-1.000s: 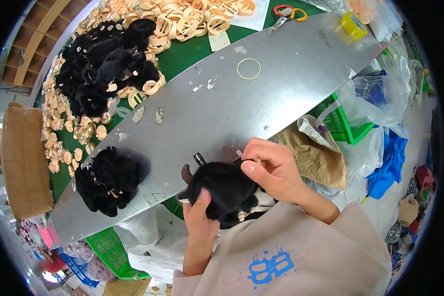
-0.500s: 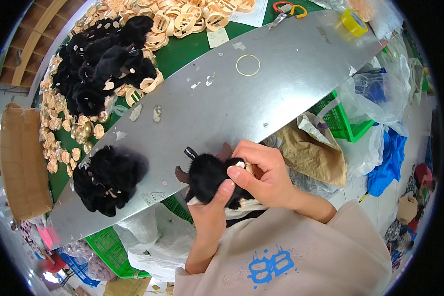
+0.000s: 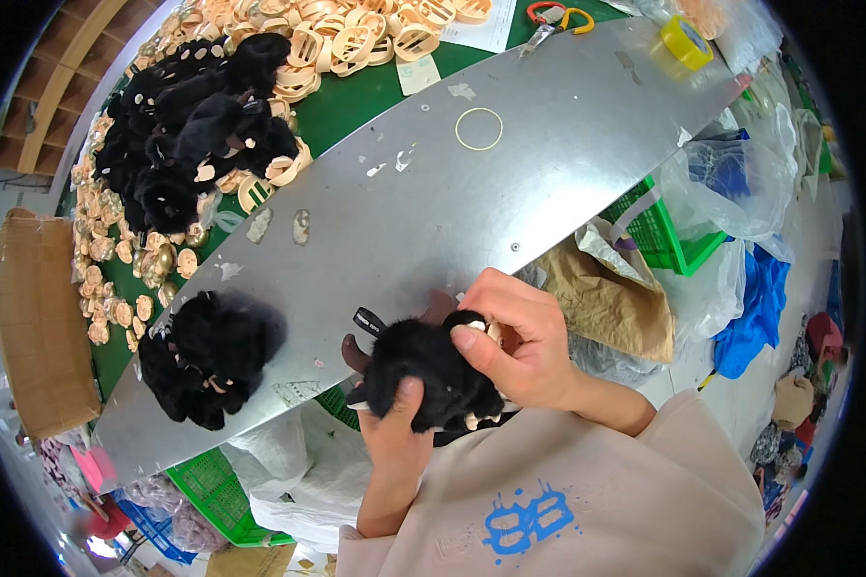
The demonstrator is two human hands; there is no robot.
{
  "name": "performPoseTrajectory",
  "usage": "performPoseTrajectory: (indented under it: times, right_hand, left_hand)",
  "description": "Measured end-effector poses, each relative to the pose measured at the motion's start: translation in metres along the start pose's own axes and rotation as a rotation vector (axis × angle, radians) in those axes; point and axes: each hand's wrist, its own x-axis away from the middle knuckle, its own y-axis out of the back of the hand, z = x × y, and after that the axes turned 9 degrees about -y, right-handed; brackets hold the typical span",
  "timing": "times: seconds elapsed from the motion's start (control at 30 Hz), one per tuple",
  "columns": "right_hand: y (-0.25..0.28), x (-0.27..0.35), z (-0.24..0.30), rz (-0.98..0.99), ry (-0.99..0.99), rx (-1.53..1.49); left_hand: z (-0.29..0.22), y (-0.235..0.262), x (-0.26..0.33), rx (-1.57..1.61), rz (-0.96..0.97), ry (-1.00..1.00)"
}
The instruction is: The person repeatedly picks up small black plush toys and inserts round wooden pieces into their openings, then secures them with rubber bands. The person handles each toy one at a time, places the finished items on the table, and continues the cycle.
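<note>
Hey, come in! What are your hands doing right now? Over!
Left hand under black plush toy, gripping. Right hand clamped over its top, thumb on fur. Toy held above metal table edge. Nothing blocking.

I note a fluffy black plush toy (image 3: 423, 370) in my hands; dull, scuffed metal sheet (image 3: 510, 202) on the desk; pale smooth wooden rings (image 3: 356, 38); glossy crinkled plastic bags (image 3: 712, 192).
</note>
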Motion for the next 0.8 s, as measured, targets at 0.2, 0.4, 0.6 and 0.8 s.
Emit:
performPoseTrajectory:
  times: [0.2,0.4,0.6,0.8]
  right_hand:
    - [0.001,-0.001,0.002,0.065,-0.031,0.025]
    - [0.003,-0.003,0.004,0.073,-0.098,0.034]
    - [0.022,0.004,0.013,0.050,-0.169,-0.152]
    - [0.022,0.012,0.016,0.222,-0.432,-0.660]
  left_hand:
    - [0.003,0.002,0.002,0.053,0.054,-0.047]
    - [0.002,0.000,-0.002,0.032,0.065,-0.094]
    - [0.003,-0.005,-0.008,-0.095,-0.100,-0.157]
    - [0.004,-0.016,-0.012,0.001,-0.095,-0.191]
